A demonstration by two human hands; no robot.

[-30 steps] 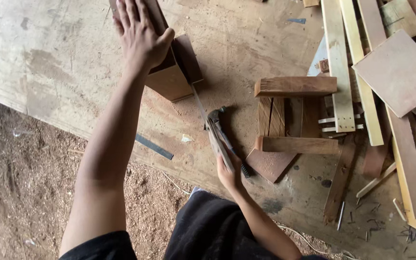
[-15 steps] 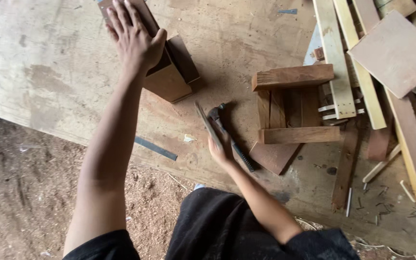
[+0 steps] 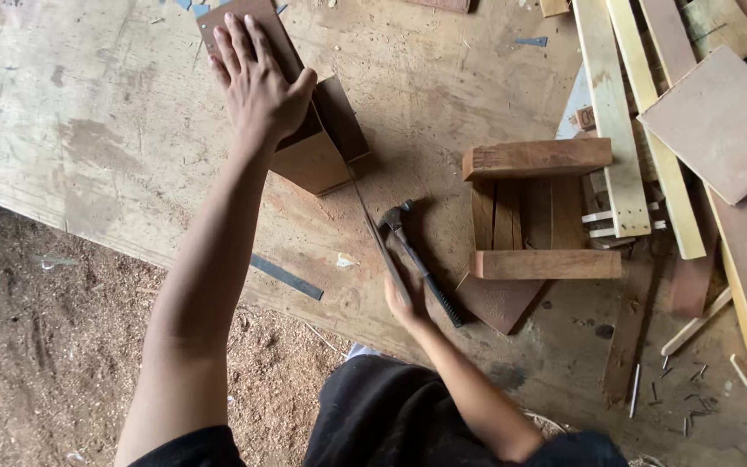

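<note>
A view from above looks down on a large, worn plywood table (image 3: 131,130) dusted with sawdust, its near edge running diagonally above a floor (image 3: 36,346) covered in wood shavings. At the table's right side lies a heap of timber offcuts (image 3: 641,112): long pale slats, darker strips and a square reddish board (image 3: 724,121). Just left of the heap sits a small slatted wooden frame (image 3: 539,216), 2 thick crosspieces joined over several short upright boards. Near the top centre stands an open, reddish-brown wooden box (image 3: 317,147), lying at an angle on the table. The person's left hand (image 3: 257,86) lies flat on top of the box, palm down, fingers spread and extended, pressing on its upper panel. Between the box and the frame, close to the table's near edge, rests a claw hammer (image 3: 417,259) with a black ribbed grip, head pointing away from the person. The right hand (image 3: 406,303) is at the hammer's handle with fingers loosely curled; whether it actually grips the handle cannot be told. A thin wooden strip (image 3: 378,233) lies just beside the hammer. Loose nails (image 3: 693,406) are scattered at the lower right.
</note>
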